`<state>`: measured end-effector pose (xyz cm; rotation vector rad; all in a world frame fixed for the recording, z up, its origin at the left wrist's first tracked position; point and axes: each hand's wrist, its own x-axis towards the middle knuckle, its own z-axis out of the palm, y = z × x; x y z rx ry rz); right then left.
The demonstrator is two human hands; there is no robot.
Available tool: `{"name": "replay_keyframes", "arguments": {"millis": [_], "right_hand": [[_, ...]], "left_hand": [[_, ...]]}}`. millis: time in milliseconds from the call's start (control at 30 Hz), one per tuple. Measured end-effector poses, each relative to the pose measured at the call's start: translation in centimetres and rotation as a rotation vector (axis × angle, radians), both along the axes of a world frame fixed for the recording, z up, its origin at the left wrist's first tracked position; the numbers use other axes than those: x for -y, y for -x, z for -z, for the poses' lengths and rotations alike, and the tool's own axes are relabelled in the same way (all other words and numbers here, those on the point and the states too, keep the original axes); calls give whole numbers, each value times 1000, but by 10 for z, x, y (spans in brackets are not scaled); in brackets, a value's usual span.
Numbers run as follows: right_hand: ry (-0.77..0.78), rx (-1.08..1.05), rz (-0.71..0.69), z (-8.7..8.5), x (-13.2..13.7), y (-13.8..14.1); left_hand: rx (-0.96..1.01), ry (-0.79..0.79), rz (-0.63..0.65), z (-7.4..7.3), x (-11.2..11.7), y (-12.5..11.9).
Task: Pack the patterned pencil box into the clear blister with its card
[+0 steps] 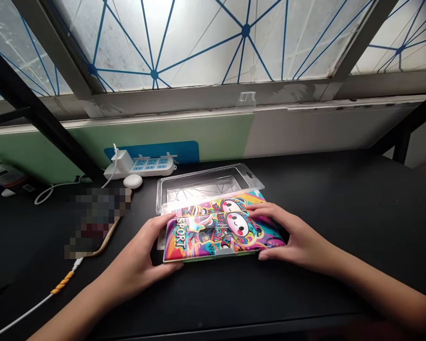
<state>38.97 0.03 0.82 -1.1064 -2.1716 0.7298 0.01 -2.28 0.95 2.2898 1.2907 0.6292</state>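
A colourful pencil case printed with a cartoon bear and the word SPORT lies flat on the black desk, its clasp on the near edge. My left hand grips its left end, thumb at the near edge and fingers over the far corner. At the right end my right hand holds it likewise, thumb low and fingers on the far side. Just beyond is a matching printed surface, partly covered; whether it is a card or part of the case I cannot tell. Behind that lies a clear plastic package.
At the back, a white power strip holds a plugged-in charger. A small white rounded object sits before it. To the left lies a pixelated device with a white cable. A dark bottle stands far left.
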Motion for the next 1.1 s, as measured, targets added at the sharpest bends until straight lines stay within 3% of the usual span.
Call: {"name": "replay_keyframes", "arguments": {"millis": [200,367,667,933,1100], "right_hand": [[265,-217,280,-10,-8,4],[350,-315,299,-11,-12,7],[277,-182,239,-10,-5,-5],[128,-51,-63,-12,-3,-16],[144,112,-40,-5,3,-14]], "left_hand": [[8,24,-67,5,4,3],[19,106,-103,0,6,2],[36,202,-140,-8,-3,2],[81,203,-140,-15,-5,-1],[88,199,-125,-11,-6,2]]}}
